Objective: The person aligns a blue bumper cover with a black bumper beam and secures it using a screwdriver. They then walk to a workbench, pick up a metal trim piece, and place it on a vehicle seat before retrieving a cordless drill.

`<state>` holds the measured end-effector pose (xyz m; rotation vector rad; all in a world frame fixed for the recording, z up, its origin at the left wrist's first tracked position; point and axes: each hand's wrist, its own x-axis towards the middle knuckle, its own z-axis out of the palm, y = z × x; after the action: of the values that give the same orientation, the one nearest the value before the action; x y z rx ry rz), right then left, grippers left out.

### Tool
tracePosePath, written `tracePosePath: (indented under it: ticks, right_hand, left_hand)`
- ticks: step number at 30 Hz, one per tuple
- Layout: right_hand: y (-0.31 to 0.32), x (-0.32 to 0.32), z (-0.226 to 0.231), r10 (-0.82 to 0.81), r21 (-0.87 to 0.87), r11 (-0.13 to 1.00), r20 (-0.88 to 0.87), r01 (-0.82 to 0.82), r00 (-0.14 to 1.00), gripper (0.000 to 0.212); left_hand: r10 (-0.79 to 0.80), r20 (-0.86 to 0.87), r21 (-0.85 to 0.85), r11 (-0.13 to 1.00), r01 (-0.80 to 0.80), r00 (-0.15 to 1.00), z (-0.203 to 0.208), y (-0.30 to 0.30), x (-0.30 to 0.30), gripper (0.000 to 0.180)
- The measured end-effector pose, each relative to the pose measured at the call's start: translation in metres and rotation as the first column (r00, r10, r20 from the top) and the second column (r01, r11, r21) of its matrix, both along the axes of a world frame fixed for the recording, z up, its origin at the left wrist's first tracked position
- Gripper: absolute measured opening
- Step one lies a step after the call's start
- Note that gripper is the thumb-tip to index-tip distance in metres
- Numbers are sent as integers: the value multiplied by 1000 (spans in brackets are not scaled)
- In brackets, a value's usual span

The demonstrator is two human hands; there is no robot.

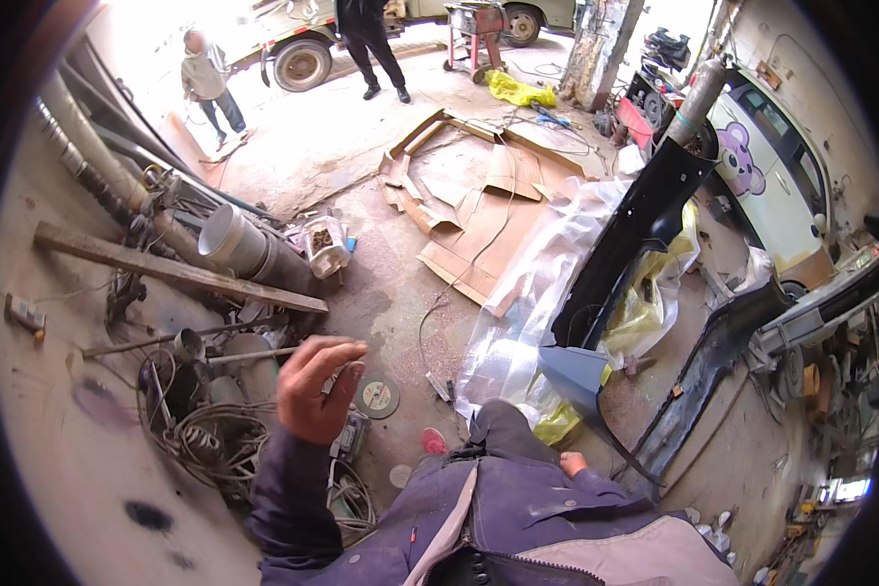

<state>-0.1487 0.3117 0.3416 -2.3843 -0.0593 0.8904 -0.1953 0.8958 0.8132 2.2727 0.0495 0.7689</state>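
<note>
My left hand [317, 389] is raised in front of my body, fingers bent and a gap between them and the thumb; I see nothing in it. Below it on the floor lie a round abrasive disc [377, 396] and coiled cable [205, 435]. My right hand [573, 463] hangs low beside my thigh, mostly covered by the sleeve, its fingers hidden. Nearest to it is a curved grey-black car body panel [576, 376]. Beyond that, a long black body panel [635, 225] rests over clear plastic wrap [513, 332].
Flattened cardboard [503, 220] lies ahead, crossed by a thin cable. At left are a wooden plank [181, 269], a white bucket [232, 239] and piled tools. A white car [776, 166] stands at right. Two people [371, 49] stand near a truck at the far opening.
</note>
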Motion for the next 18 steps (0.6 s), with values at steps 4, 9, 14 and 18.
tracePosePath:
  ticks: [4,9,14,18]
  right_hand:
    - [55,44,-44,120,10,993,15,-120,993,46]
    - [119,92,-45,14,-2,1000,1,-14,1000,36]
    - [185,185,-52,-14,-30,1000,-261,7,965,20]
    - [229,287,-75,-364,-47,917,-509,397,780,9]
  left_hand:
    - [-535,135,290,826,483,834,133,0,63,19]
    - [-775,441,502,631,591,453,146,3,176,30]
    - [-706,597,495,699,517,382,112,40,293,40]
    - [-548,687,253,796,550,477,98,52,392,45]
